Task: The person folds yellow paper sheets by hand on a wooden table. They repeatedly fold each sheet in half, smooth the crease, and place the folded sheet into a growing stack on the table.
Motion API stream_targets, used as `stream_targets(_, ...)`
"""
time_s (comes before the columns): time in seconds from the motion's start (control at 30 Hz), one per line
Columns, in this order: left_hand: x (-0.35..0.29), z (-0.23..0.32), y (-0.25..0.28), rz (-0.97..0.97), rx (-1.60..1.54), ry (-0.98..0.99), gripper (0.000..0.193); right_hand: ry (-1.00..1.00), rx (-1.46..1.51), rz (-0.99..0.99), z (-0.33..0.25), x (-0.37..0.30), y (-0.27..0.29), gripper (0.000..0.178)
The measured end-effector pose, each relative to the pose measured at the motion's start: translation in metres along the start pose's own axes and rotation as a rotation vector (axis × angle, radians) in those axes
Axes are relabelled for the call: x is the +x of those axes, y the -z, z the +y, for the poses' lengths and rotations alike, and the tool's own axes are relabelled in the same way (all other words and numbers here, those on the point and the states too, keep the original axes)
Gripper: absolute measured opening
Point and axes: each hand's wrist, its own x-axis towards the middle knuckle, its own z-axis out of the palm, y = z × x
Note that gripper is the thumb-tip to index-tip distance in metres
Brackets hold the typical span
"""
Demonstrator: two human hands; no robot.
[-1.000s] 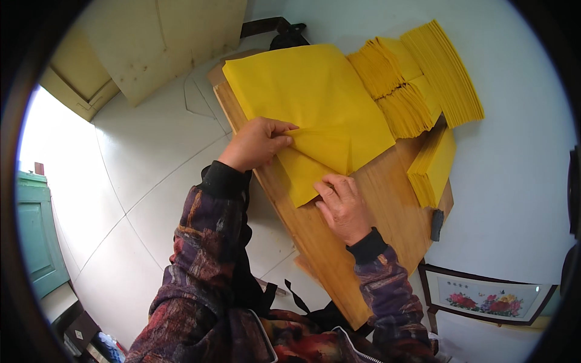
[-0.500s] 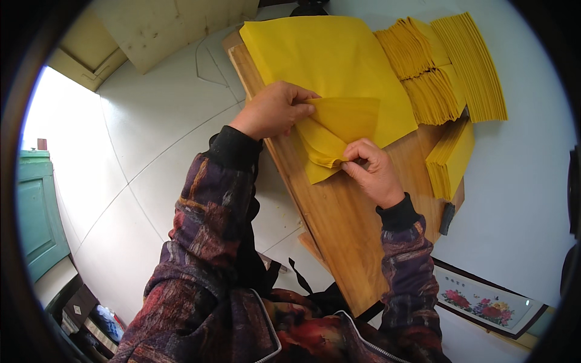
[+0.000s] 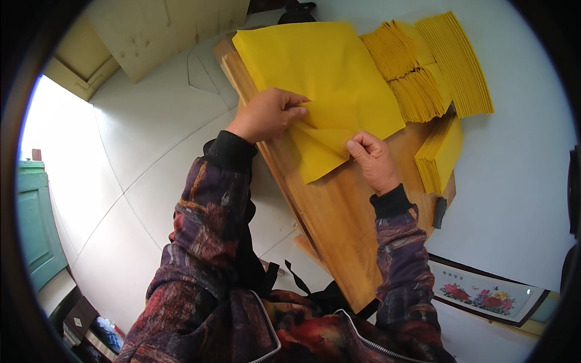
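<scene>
A stack of large yellow paper sheets (image 3: 308,60) lies over the far left part of a wooden board (image 3: 327,224). My left hand (image 3: 272,115) pinches the edge of a thin yellow sheet (image 3: 330,130) at the left side of the stack. With thumb and curled fingers, my right hand (image 3: 372,160) grips the same sheet at its right corner. The sheet is partly folded between my hands, lying over the near end of the stack. My fingers hide how many layers they hold.
Folded yellow paper bundles (image 3: 417,91) sit right of the stack, and another long bundle (image 3: 457,63) stands beyond them. A smaller bundle (image 3: 439,154) rests at the board's right edge near a dark grey block (image 3: 440,213). A framed flower picture (image 3: 484,293) is at lower right.
The folded pleats at my right fingers no longer show, and the sheet lies flatter over the stack. The whole view has shifted slightly, with the stack a little further left.
</scene>
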Motion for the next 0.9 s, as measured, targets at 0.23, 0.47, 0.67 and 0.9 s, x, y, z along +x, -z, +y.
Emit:
stream_targets(0.23, 0.003, -0.009, -0.005, 0.019, 0.012, -0.131, 0.034, 0.082, -0.039, 0.264, -0.002, 0.009, -0.007, 0.02)
stream_targets(0.47, 0.002, -0.005, -0.003, 0.034, 0.005, -0.03, 0.032, 0.481, -0.868, 0.208, -0.019, -0.032, -0.033, 0.023)
stream_targets(0.67, -0.002, 0.003, -0.004, 0.064, -0.008, -0.018, 0.034, 0.452, -0.836, 0.049, -0.017, -0.026, -0.032, 0.029)
stream_targets(0.9, -0.003, 0.007, -0.002, 0.036, 0.008, 0.023, 0.035, 0.435, -0.702, -0.066, -0.014, -0.012, -0.013, 0.015)
